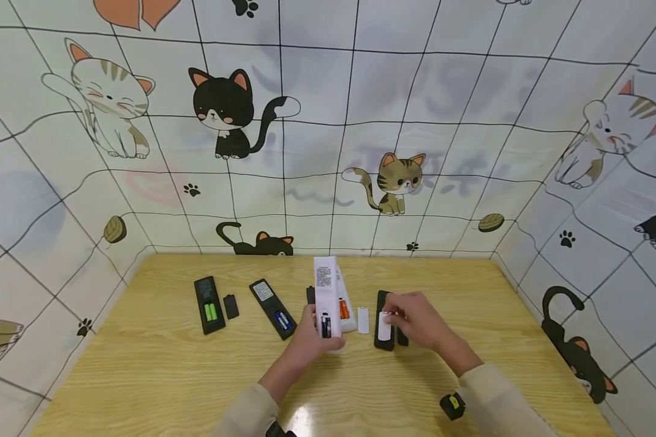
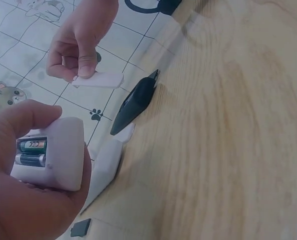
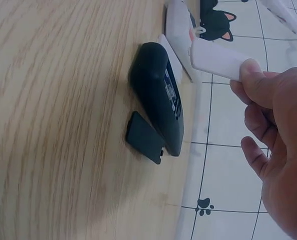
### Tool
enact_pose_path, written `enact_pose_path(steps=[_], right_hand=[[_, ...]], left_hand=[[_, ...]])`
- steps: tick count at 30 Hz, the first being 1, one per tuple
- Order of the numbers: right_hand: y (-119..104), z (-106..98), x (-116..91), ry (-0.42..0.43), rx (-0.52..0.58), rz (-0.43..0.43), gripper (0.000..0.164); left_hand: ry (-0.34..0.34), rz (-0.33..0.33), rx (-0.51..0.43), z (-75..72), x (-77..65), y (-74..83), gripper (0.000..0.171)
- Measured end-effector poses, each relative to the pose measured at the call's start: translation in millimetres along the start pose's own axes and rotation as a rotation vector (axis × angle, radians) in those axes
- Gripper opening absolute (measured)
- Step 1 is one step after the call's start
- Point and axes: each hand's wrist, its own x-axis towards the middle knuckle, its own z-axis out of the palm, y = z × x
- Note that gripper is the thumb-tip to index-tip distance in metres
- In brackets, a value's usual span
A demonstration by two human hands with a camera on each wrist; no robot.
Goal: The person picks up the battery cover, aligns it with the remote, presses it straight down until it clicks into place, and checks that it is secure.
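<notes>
My left hand [image 1: 305, 341] grips a white remote control [image 1: 325, 288], back side up, above the table. Its battery compartment is uncovered, and two batteries [image 2: 32, 152] lie in it in the left wrist view. Off to the right, my right hand [image 1: 420, 318] pinches a white battery cover [image 1: 384, 328] between thumb and fingers, held apart from the remote. Below that cover a black remote [image 3: 156, 90] lies on the table with its compartment open. A black battery cover [image 3: 144, 140] rests beside it. Behind the held remote, a second white remote [image 1: 345, 285] is partly hidden.
A loose white cover [image 1: 363, 320] lies right of the second white remote. Toward the left are a black remote [image 1: 210, 290] with green batteries, its cover [image 1: 231, 306], and another black remote [image 1: 268, 297] with blue batteries. Cat-patterned cloth [image 1: 317, 145] surrounds the wooden table [image 1: 158, 376].
</notes>
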Motion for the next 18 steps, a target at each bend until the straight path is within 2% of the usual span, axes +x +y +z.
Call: enact_pose_path(steps=[12, 18], right_hand=[[-9.0, 9.1, 2.1, -0.029, 0.020, -0.001, 0.017], [-12.7, 9.9, 3.2, -0.036, 0.009, -0.019, 0.017]], left_hand=[[0.018, 0.025, -0.014, 0.4, -5.8, -10.8, 0.082], [-0.032, 0.060, -0.085, 2.0, -7.6, -13.0, 0.089]])
